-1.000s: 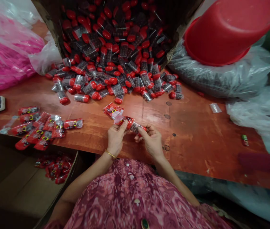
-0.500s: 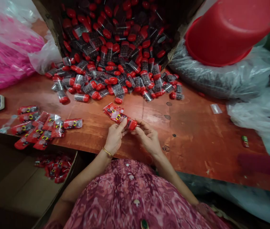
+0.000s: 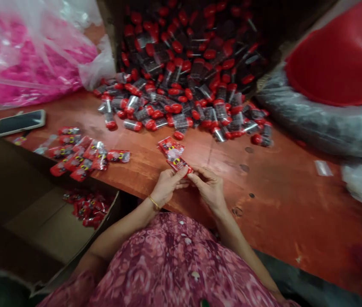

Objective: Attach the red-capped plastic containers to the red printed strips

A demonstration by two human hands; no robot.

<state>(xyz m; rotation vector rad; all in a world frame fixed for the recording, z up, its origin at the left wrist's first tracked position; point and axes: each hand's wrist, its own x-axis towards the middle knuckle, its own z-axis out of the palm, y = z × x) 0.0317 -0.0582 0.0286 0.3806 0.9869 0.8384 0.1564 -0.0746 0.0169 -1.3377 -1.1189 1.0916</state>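
Observation:
A red printed plastic wrapper (image 3: 177, 162) with a yellow-and-black picture is pinched between the fingers of my left hand (image 3: 165, 187). My right hand (image 3: 211, 188) grips the near end of the same wrapper with thumb and fingers. That end is largely hidden by my fingertips, so I cannot tell how much of a red-capped tube is inside. Just beyond, more red wrapper (image 3: 168, 145) touches or overlaps its far end. Several filled red packets (image 3: 83, 154) lie in a loose group on the table, left of my hands.
A heap of clear tubes with red caps (image 3: 177, 108) spills from a dark box onto the wooden table (image 3: 283, 204). At left are a phone (image 3: 21, 121), a bag of pink pieces (image 3: 43, 64) and a carton (image 3: 45, 217) holding packets. A red tub (image 3: 337, 68) rests on a grey bag at right.
The view has swung left, so everything sits further right. The red cap seen between my hands before is now out of sight, and my hands have come closer together on the wrapper.

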